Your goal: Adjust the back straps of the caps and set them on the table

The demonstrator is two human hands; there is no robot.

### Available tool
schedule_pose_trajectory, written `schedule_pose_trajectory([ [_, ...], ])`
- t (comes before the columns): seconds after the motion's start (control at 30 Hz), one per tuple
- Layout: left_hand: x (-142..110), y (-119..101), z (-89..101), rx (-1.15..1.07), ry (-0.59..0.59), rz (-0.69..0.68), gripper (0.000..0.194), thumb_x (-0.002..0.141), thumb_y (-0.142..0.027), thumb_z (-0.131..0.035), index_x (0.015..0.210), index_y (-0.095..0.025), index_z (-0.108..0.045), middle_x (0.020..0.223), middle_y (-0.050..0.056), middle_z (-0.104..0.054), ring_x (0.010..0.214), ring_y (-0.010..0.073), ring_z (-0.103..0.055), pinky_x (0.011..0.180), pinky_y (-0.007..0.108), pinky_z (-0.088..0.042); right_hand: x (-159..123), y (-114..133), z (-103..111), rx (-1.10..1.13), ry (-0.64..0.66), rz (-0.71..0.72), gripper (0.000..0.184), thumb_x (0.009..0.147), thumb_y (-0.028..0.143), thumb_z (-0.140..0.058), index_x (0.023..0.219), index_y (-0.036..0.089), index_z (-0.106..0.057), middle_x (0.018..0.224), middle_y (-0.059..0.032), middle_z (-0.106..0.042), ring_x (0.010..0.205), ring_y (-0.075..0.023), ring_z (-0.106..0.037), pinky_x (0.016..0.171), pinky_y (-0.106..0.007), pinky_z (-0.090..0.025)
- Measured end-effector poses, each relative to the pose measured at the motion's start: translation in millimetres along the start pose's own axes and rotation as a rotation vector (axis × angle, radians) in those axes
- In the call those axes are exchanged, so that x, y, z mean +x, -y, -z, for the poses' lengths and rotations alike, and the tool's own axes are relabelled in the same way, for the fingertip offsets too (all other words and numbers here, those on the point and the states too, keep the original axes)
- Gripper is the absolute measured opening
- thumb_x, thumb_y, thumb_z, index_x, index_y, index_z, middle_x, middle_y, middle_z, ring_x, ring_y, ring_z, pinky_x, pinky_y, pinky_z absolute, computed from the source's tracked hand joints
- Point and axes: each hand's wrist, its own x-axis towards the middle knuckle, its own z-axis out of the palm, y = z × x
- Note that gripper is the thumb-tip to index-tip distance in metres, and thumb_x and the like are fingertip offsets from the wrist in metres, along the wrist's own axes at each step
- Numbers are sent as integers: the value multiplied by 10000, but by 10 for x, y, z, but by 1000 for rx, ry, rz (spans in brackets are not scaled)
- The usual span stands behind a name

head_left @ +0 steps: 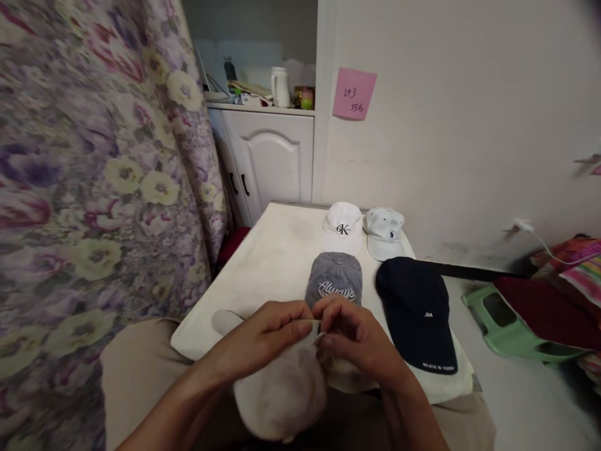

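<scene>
hold pale cap [284, 391] low, at near edge of table [263, 263]. pinch strap [317, 328] in fingertips of left hand [277, 332] and right hand [352, 329], held close together. judge as strap-adjusting step, probably; cannot tell whether fastened. for next move, steady one end and guide the other evenly, without twisting or letting slip.

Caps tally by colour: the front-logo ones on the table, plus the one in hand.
White fabric cap with black CK logo: 1
Pale bluish fabric cap: 1
Grey fabric cap with white lettering: 1
Navy fabric cap: 1
Pale beige fabric cap, held: 1
Total: 5
</scene>
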Motion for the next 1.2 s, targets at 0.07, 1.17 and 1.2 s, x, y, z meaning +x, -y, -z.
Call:
schedule_pose_trajectory([
  [0.07,-1,1,5,-4,7,-6,365,951,-471,-494,803,-152,-593,720,-22,-489,674,126,-410,594,240,-316,0,17,-19,20,11,-10,118,837,279,-737,833,223,-633,1010,-37,-595,955,-194,-561,829,-319,-447],
  [1.17,-42,73,70,-89,-121,30,373,926,-475,-510,709,-171,-522,667,-36,-446,637,121,-383,564,232,-305,30,32,-274,-289,-199,54,245,805,11,-576,776,232,-473,1193,-73,-622,1005,-226,-655,882,-407,-548],
  [1.2,-40,73,69,-93,-119,32,376,924,-479,-512,708,-171,-519,665,-37,-442,634,120,-379,561,232,-302,29,37,-275,-307,-199,59,247,801,8,-576,776,231,-473,1193,-73,-621,1005,-223,-658,884,-405,-547],
])
